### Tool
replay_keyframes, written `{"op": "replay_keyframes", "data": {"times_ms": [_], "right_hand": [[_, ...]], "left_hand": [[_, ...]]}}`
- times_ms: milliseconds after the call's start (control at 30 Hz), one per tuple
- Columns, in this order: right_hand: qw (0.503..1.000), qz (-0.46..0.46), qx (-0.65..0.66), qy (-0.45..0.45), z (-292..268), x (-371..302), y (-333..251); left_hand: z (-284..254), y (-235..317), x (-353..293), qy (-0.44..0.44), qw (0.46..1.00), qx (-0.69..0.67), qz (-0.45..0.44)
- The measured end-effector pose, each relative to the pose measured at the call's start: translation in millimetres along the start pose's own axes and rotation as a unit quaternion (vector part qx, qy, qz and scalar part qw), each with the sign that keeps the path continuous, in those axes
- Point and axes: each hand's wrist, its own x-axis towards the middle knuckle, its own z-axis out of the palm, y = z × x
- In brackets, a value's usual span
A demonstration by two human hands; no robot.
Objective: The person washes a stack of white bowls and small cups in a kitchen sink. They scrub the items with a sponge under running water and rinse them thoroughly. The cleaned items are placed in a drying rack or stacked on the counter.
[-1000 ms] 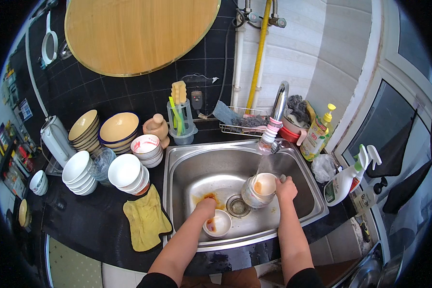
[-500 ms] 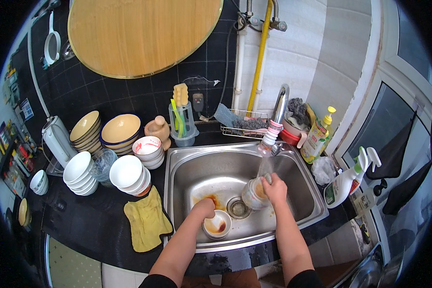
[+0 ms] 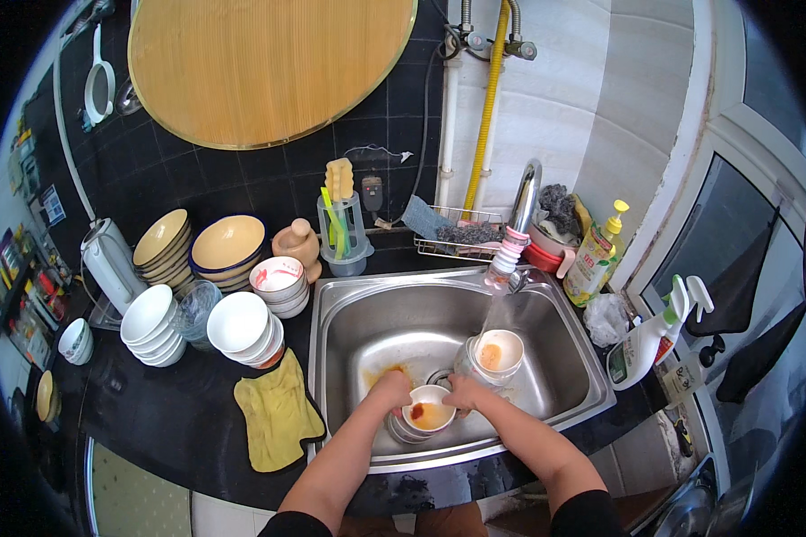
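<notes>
1. A person's left hand [image 3: 391, 392] and right hand [image 3: 462, 393] are pinching opposite sides of a stained white bowl [image 3: 432, 413]; I am losing sight of the farther fingers underneath.
2. The bowl is topping a stack near the front edge of a steel sink [image 3: 358, 331].
3. Crowding the space beyond the right hand, a second bowl stack [image 3: 500, 352] is standing beneath the tap [image 3: 527, 197], water [image 3: 496, 313] falling onto it.
4. A yellow cloth [image 3: 278, 421] is lying left of the sink, near white bowls [image 3: 238, 324].
5. To the right, a pump bottle [image 3: 593, 268] and a spray bottle [image 3: 638, 355] are bearing coloured, printed labels.
</notes>
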Motion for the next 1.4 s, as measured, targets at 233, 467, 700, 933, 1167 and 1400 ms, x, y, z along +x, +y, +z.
{"op": "replay_keyframes", "data": {"times_ms": [233,467,700,933,1167,1400], "right_hand": [[0.984,-0.04,0.17,0.038,-7.1,-0.3,-6.4],[0.95,-0.024,0.263,0.168,-19.2,0.1,-1.5],[0.943,-0.04,0.078,0.322,-10.4,13.9,8.3],[0.917,-0.239,0.216,0.235,-16.7,-29.1,-39.7],[0.852,-0.27,-0.221,0.39,-10.2,-5.1,-26.8],[0.954,-0.253,-0.058,0.152,-11.5,-32.0,-42.0]], "left_hand": [[9.2,-20.7,21.8,0.018,0.991,-0.121,0.046],[-13.3,35.4,-20.5,0.06,0.901,-0.424,0.073],[-10.4,53.2,-30.2,0.409,0.903,0.023,0.126],[-5.1,42.6,-22.0,0.476,0.874,-0.026,0.092],[6.0,34.5,-1.0,0.198,0.907,-0.37,-0.033],[13.8,26.7,1.5,0.183,0.877,-0.442,0.043]]}}
